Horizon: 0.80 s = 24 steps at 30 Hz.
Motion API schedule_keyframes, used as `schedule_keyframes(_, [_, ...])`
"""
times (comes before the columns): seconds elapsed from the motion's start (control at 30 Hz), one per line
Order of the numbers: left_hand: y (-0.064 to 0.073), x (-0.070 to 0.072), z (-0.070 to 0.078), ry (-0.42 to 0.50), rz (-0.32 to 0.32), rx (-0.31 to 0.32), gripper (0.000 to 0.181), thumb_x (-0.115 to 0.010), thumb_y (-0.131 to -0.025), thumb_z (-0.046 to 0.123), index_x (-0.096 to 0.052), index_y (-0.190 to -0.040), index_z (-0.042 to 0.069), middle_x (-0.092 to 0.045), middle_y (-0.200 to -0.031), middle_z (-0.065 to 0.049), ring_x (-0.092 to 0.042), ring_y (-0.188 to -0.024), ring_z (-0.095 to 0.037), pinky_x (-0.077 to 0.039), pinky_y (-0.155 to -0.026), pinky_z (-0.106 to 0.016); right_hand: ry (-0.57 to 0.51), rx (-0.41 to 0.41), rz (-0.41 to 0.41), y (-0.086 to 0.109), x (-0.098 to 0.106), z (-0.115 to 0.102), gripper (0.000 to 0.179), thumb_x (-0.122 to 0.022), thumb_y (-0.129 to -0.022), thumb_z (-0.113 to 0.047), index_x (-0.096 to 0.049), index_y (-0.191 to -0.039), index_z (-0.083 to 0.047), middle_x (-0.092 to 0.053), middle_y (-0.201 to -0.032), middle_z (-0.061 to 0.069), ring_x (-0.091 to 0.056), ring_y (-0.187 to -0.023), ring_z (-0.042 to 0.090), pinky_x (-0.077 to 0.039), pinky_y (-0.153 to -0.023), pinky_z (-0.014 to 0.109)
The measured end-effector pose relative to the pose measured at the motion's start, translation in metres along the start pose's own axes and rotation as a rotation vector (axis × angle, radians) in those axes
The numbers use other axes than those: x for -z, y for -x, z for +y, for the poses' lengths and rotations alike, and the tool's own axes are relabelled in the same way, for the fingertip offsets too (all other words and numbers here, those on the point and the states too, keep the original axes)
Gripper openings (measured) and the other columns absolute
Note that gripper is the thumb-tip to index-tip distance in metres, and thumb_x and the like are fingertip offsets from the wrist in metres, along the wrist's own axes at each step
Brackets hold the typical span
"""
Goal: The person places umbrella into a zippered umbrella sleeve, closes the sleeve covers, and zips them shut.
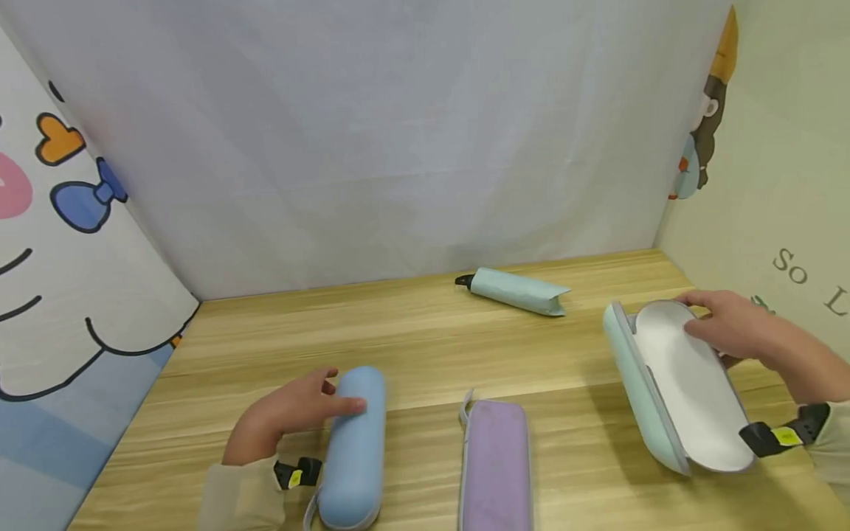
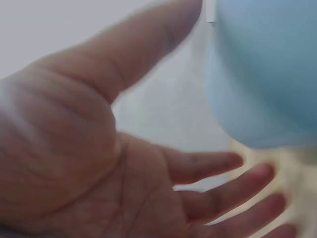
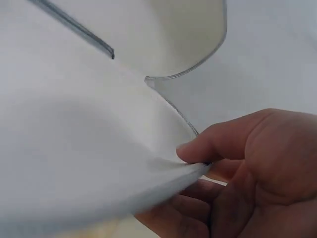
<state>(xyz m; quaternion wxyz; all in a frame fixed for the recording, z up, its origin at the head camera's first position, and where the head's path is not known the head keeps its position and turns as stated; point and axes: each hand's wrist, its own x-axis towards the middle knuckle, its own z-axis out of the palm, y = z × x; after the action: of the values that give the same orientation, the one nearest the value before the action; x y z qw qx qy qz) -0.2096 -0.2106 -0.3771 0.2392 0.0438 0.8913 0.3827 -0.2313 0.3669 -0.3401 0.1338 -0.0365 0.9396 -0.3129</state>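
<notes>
Pinching the open green case (image 1: 687, 383) with my right hand (image 1: 733, 324), I'm tilting it well right of the blue case (image 1: 355, 450), where my left hand (image 1: 299, 402) is spreading, thumb over it; behind, a roll (image 1: 518, 290) is lying.

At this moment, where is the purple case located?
In the head view, the purple case lies at the bottom, slightly right of centre, between the blue case and the open mint case.

Pale beige sleeves (image 1: 242, 498); black wristband (image 1: 815, 422), boxy black module (image 1: 760, 440), small yellow label (image 1: 786, 436), left and right alike.
</notes>
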Motion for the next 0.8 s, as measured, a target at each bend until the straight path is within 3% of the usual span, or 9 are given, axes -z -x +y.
schedule_keyframes(0.07, [0.007,0.001,0.013,-0.092,0.065,-0.047,0.097,-0.07,-0.096,0.052,-0.026,-0.156,-0.01,-0.04,-0.151,-0.035,-0.045,-0.136,-0.049,-0.045,-0.101,-0.059,-0.059,0.048,0.026,0.0,-0.003,-0.022,0.05,-0.046,-0.106,-0.009,-0.032,-0.147,0.015,-0.055,-0.125,0.044,-0.069,-0.089,0.032,-0.061,-0.065,0.046])
schedule_keyframes(0.17, [0.018,-0.004,0.036,-0.116,0.125,-0.127,0.092,-0.067,-0.098,0.054,-0.028,-0.159,-0.003,-0.034,-0.158,-0.028,-0.034,-0.144,-0.048,-0.039,-0.107,-0.062,-0.149,0.109,0.053,-0.002,-0.012,-0.058,0.052,-0.047,-0.108,-0.013,-0.032,-0.152,0.011,-0.058,-0.128,0.04,-0.071,-0.091,0.032,-0.061,-0.067,0.045])
schedule_keyframes(0.33, [0.033,-0.028,0.075,-0.067,0.164,-0.255,0.082,-0.066,-0.097,0.056,-0.034,-0.16,0.015,-0.044,-0.156,-0.011,-0.04,-0.144,-0.038,-0.038,-0.109,-0.06,-0.272,0.205,0.092,-0.007,-0.032,-0.111,0.051,-0.053,-0.108,-0.015,-0.038,-0.153,0.004,-0.062,-0.126,0.034,-0.071,-0.093,0.03,-0.062,-0.067,0.044])
schedule_keyframes(0.47, [0.035,-0.049,0.094,0.082,0.09,-0.358,0.079,-0.063,-0.1,0.054,-0.028,-0.162,0.021,-0.047,-0.153,-0.006,-0.043,-0.142,-0.033,-0.039,-0.111,-0.056,-0.399,0.299,0.079,-0.01,-0.054,-0.143,0.048,-0.057,-0.107,-0.014,-0.044,-0.151,-0.001,-0.066,-0.122,0.028,-0.069,-0.093,0.029,-0.062,-0.067,0.043])
schedule_keyframes(0.63, [0.028,-0.061,0.098,0.267,-0.059,-0.466,0.076,-0.062,-0.104,0.043,-0.018,-0.163,0.021,-0.051,-0.149,-0.011,-0.053,-0.135,-0.027,-0.046,-0.107,-0.045,-0.56,0.381,0.038,-0.012,-0.082,-0.166,0.045,-0.059,-0.105,-0.011,-0.049,-0.147,-0.001,-0.069,-0.113,0.023,-0.069,-0.088,0.027,-0.062,-0.066,0.043])
schedule_keyframes(0.8, [0.02,-0.063,0.095,0.394,-0.117,-0.469,0.074,-0.064,-0.104,0.037,-0.02,-0.161,0.021,-0.056,-0.142,-0.013,-0.062,-0.123,-0.024,-0.055,-0.095,-0.04,-0.658,0.433,0.015,-0.02,-0.101,-0.171,0.042,-0.061,-0.104,-0.009,-0.051,-0.144,0.001,-0.069,-0.111,0.022,-0.07,-0.087,0.027,-0.062,-0.066,0.044])
